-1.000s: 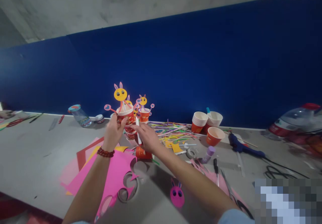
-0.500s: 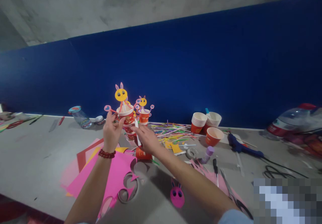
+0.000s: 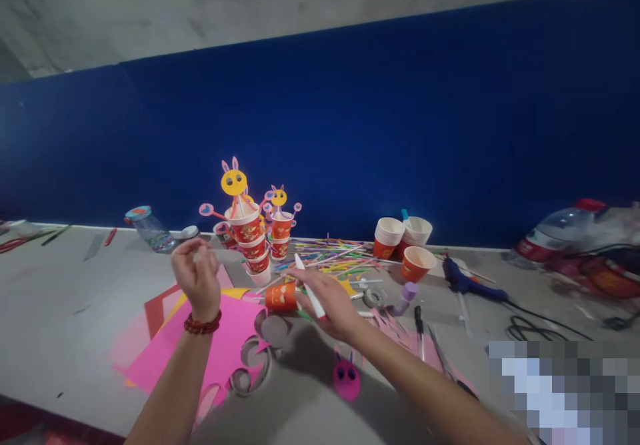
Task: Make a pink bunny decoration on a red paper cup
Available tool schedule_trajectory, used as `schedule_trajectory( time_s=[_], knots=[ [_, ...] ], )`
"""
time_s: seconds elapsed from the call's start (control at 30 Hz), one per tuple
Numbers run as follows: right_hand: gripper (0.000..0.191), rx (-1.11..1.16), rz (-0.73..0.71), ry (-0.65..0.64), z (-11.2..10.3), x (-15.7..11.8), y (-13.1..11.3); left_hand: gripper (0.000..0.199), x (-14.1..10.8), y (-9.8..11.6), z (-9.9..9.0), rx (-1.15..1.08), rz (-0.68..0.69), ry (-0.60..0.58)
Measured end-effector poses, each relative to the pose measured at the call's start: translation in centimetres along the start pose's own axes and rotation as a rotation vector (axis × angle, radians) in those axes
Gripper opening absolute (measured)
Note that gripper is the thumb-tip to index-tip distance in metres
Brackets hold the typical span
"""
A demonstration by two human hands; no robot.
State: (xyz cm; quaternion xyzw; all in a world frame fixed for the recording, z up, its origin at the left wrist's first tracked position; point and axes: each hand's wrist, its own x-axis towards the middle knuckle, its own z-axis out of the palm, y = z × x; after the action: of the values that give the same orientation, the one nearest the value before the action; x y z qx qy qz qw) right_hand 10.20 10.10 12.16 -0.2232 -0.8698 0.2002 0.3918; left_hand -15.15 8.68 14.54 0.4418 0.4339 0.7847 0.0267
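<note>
Fingers of the left hand (image 3: 199, 278) bend loosely inward with nothing visible in them; whether they fully close on the palm cannot be told. Below, toward six o'clock, a cut pink sheet (image 3: 235, 328) lies spread over the counter (image 3: 65, 298). At two o'clock from that hand, the tall cup stack (image 3: 247, 233) stands upright, probably piled so that the cups lift the yellow rabbit face (image 3: 234, 183) on top. A smaller stack (image 3: 281, 227) sits near it at three o'clock. Next comes an orange cup (image 3: 281, 296) on its side, at nine o'clock from the right hand (image 3: 330, 303), whose fingers grip a white marker (image 3: 309, 285), red end toward five o'clock, seemingly angled like a pen kept ready. Half a second ago both hands were at the tall cup stack; now both have drawn back, leaving it standing unheld.
</note>
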Motion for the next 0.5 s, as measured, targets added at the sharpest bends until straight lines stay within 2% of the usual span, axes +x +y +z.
schedule_trajectory(
  time_s=[0.07,0.13,0.2,0.23,0.27,0.37,0.5],
  knots=[
    [0.037,0.124,0.045,0.036,-1.6,-2.2,-0.5,0.018,-2.3,0.8,0.1,-0.088,-0.121,-0.074],
    [0.032,0.197,0.139,0.094,-2.7,-4.5,-1.1,0.024,-5.3,1.5,0.7,-0.143,-0.302,-0.227],
    [0.028,0.309,0.292,0.144,-3.2,-6.7,-1.9,0.036,-8.6,2.0,1.6,-0.328,-0.685,-0.514],
    [0.026,0.392,0.378,0.181,-3.2,-7.7,-2.3,0.046,-10.2,2.3,2.1,-0.385,-0.813,-0.655],
    [0.023,0.485,0.459,0.226,-3.2,-8.7,-2.8,0.056,-11.6,2.6,2.6,-0.425,-0.878,-0.774],
    [0.020,0.707,0.623,0.346,-2.6,-11.0,-3.9,0.077,-14.5,3.5,3.8,-0.514,-0.875,-1.066],
    [0.024,0.773,0.696,0.368,-2.3,-12.6,-4.7,0.085,-15.9,4.3,4.7,-0.557,-0.833,-1.226]
  ],
)
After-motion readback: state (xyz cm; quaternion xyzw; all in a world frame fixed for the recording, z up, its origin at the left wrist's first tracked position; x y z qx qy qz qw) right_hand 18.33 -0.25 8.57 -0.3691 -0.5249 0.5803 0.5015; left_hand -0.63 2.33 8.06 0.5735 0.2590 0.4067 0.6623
